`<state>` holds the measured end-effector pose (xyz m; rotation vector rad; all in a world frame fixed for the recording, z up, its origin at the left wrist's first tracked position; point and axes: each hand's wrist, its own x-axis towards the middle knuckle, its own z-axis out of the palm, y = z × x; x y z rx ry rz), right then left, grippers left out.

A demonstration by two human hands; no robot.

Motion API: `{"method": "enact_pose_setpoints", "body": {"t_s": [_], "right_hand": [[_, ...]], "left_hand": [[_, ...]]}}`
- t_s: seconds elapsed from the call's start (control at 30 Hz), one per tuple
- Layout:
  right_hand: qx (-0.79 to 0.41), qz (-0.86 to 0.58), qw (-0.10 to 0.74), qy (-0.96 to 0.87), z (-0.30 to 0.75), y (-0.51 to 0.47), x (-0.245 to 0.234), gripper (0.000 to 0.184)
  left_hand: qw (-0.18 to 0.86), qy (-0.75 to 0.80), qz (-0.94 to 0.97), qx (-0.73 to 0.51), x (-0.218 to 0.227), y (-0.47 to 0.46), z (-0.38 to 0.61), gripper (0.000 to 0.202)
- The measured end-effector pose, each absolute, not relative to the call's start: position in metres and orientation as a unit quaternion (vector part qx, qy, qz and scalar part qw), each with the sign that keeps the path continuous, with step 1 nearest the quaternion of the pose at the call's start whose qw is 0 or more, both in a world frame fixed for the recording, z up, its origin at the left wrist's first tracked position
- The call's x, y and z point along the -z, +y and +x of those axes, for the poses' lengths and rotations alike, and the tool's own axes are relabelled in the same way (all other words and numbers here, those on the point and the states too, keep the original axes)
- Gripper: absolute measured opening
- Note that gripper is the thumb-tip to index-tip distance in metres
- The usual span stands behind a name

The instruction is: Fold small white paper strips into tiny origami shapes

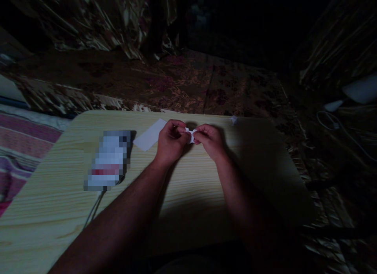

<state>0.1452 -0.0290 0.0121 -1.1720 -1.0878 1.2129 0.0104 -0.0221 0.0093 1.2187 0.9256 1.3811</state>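
Both my hands meet over the far middle of a light wooden table (pixel 59 211). My left hand (pixel 171 142) and my right hand (pixel 209 140) pinch a small white piece of paper (pixel 191 135) between their fingertips, the fingers of each curled closed. The piece is mostly hidden by my fingers, so its shape is unclear. A white strip of paper (pixel 149 135) lies flat on the table just left of my left hand.
A blurred-out flat device (pixel 108 160) lies at the table's left with a cable (pixel 94 209) running toward me. A tiny white scrap (pixel 234 119) sits near the far edge. Patterned dark fabric surrounds the table; white cables and objects (pixel 335 109) lie at right.
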Motion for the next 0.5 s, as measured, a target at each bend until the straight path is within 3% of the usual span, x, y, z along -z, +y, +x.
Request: {"method": "enact_pose_setpoints", "body": {"t_s": [0.5], "right_hand": [[-0.447,-0.496,0.558,-0.493,0.1456,-0.0286,-0.0047,0.009]], "left_hand": [[0.529,0.374,0.506,-0.570,-0.0094,-0.0231,0.0116,0.035]]}}
